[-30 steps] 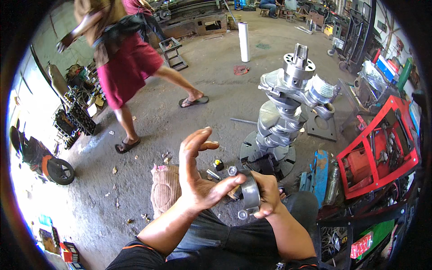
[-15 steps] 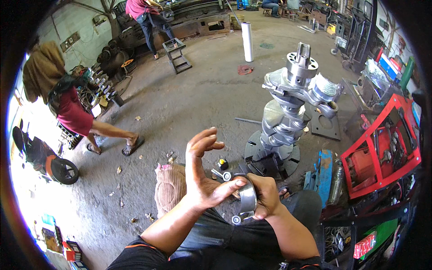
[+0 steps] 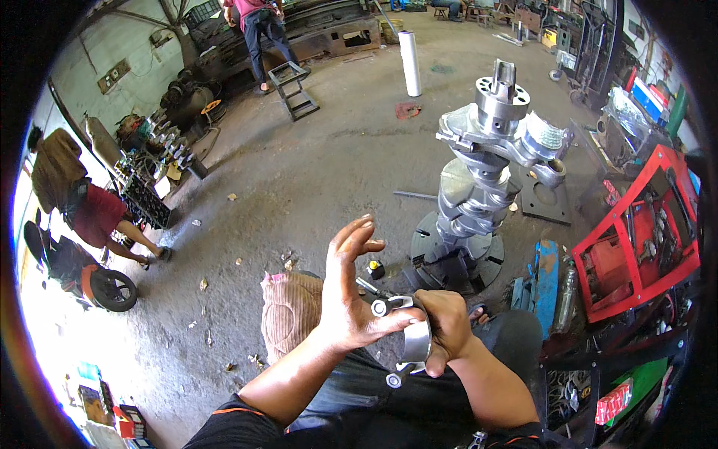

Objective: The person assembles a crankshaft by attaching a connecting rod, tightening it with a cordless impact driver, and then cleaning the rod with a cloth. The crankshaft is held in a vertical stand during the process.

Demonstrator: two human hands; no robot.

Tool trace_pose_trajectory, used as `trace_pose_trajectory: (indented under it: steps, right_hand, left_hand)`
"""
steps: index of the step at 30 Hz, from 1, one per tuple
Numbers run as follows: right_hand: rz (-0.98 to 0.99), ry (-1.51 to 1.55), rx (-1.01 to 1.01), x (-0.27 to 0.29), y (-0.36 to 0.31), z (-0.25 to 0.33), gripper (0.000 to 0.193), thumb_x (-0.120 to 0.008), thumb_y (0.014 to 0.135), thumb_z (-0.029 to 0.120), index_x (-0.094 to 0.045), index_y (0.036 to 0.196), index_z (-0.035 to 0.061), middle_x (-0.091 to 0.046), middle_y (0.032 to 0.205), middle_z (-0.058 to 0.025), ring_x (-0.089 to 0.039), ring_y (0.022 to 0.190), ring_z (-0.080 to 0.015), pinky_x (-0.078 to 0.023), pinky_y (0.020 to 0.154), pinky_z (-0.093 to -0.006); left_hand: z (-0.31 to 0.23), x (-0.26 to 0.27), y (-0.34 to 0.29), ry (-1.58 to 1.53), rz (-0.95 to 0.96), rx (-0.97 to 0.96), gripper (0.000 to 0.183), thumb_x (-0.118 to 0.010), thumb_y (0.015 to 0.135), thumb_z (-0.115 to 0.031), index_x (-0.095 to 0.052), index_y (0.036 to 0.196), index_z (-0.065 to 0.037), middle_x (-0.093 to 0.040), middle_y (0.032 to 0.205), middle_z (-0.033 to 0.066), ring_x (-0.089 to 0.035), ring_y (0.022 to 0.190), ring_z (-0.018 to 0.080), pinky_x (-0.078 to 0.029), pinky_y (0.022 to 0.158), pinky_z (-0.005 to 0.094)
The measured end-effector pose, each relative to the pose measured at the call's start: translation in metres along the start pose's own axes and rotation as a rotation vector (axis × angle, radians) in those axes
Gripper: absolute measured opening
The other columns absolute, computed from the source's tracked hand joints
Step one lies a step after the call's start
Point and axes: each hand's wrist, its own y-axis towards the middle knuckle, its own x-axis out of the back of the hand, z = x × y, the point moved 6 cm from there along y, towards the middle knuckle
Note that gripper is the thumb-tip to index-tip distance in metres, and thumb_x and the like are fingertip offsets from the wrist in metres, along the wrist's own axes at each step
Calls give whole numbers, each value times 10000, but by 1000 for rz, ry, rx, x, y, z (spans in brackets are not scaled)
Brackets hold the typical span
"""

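My right hand (image 3: pixel 446 323) is closed round a connecting rod cap (image 3: pixel 396 366), a curved metal piece with a bolt at each end. A smooth grey bearing shell (image 3: pixel 416 343) lines its inner curve. My left hand (image 3: pixel 350 303) is open, fingers raised and spread, its thumb lying against the shell near the upper bolt (image 3: pixel 382 307). Beyond my hands a crankshaft (image 3: pixel 479 183) stands upright on a round slotted base plate (image 3: pixel 490 258). On its upper part sits a connecting rod (image 3: pixel 552 170), partly wrapped in clear plastic at the piston (image 3: pixel 544 135).
A brown ribbed cloth (image 3: pixel 292 314) covers my left knee. A small dark bottle with a yellow cap (image 3: pixel 375 268) stands on the floor. At right are a blue metal piece (image 3: pixel 544 288) and a red rack (image 3: pixel 634 239). People (image 3: pixel 75 187) are farther off, near a motorcycle (image 3: pixel 105 284).
Both hands and the cap have shifted slightly right in view, and the cap is turned a little. The person at left has walked farther left and away; the far person in pink has moved slightly right.
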Motion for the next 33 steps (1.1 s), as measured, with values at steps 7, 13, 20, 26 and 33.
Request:
trace_pose_trajectory:
  steps: [7, 13, 20, 26, 33]
  right_hand:
    - [-3, -148, 178, 8, 1, 10, 920, -553, 521, 959, -559, 755, 69, -517, 635, -90, -569, 551, -316, -438, 513, -397]
    - [-2, -322, 359, 15, 0, 23, 771, -652, 498, 788, -589, 749, 61, -567, 650, -66, -588, 557, -257, -438, 514, -350]
    - [-249, -218, 313, 43, -3, 24, 383, -708, 655, 411, -615, 704, 43, -583, 606, -74, -598, 533, -266, -450, 505, -348]
    - [-267, -143, 294, 46, -4, 22, 338, -693, 692, 371, -596, 688, 47, -572, 591, -71, -577, 507, -257, -419, 482, -343]
    - [-272, -67, 265, 33, -3, 15, 419, -681, 718, 449, -573, 681, 46, -563, 586, -69, -554, 478, -240, -381, 459, -338]
  left_hand:
    - [-1, -38, -44, -548, 444, 670, 1343, -919, 701, -345, 56, 1565, -18, -285, 1534, 244, -484, 1269, 353, -395, 1073, 453]
    - [-27, -48, -58, -843, 1096, 765, 1166, -788, 766, -581, -158, 1537, 25, -494, 1354, 190, -393, 1335, 281, -200, 1171, 441]
    - [-18, -21, -48, -764, 488, 712, 926, -827, 786, -455, -388, 1461, 3, -487, 1423, 207, -522, 1274, 302, -370, 1100, 462]
    - [-45, 0, -32, -605, 603, 190, 364, -770, 822, -120, -681, 1148, 16, -692, 841, 91, -659, 740, 229, -512, 752, 367]
    - [-64, -28, -34, -95, 706, -50, 713, -754, 750, -63, -521, 1420, -138, -649, 946, 118, -623, 741, 326, -494, 667, 396]
